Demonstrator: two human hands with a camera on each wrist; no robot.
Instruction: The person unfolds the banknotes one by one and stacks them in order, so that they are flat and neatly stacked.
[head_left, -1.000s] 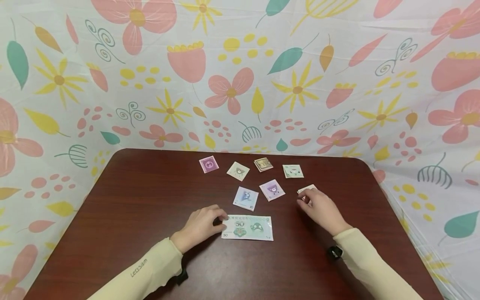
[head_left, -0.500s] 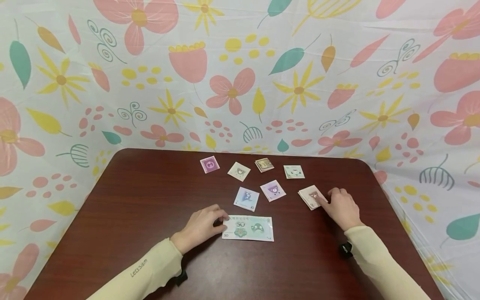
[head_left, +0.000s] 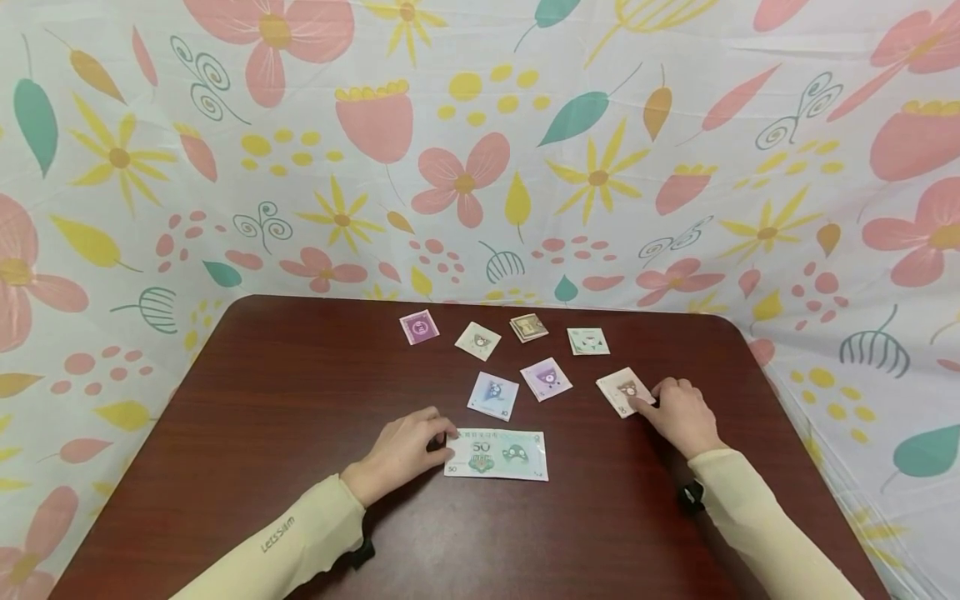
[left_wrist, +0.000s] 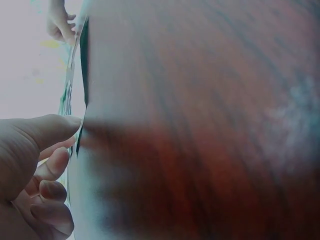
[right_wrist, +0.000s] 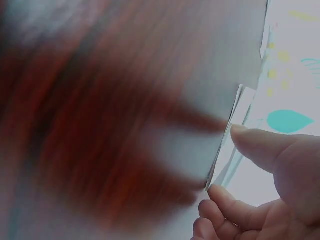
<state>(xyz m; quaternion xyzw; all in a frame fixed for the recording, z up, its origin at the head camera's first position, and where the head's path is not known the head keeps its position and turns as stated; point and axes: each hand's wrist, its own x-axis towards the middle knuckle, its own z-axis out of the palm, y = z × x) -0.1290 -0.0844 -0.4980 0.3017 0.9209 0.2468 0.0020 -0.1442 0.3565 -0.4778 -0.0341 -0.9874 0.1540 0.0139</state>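
Note:
A flat green-and-white 50 banknote (head_left: 497, 455) lies near the front of the table. My left hand (head_left: 402, 447) holds it at its left end, with thumb and index finger at the edge. In the left wrist view, the thumb (left_wrist: 60, 126) meets the note's edge and the other fingers curl below it. Farther right, my right hand (head_left: 684, 415) holds a folded brownish banknote (head_left: 622, 390) by its right side. The right wrist view shows the thumb (right_wrist: 245, 137) on one side of this folded banknote (right_wrist: 235, 142) and the index finger at its lower corner.
Several folded banknotes lie toward the back: a magenta one (head_left: 418, 327), a pale one (head_left: 477, 342), a brown one (head_left: 528, 327) and a green one (head_left: 588, 341). A blue one (head_left: 492, 396) and a purple one (head_left: 546, 379) lie nearer. A floral cloth (head_left: 465, 183) hangs behind the table (head_left: 285, 400).
My right hand has moved right from over the folded brownish banknote to its right side, uncovering its face, and then stayed there. My left hand and the 50 banknote have kept their place.

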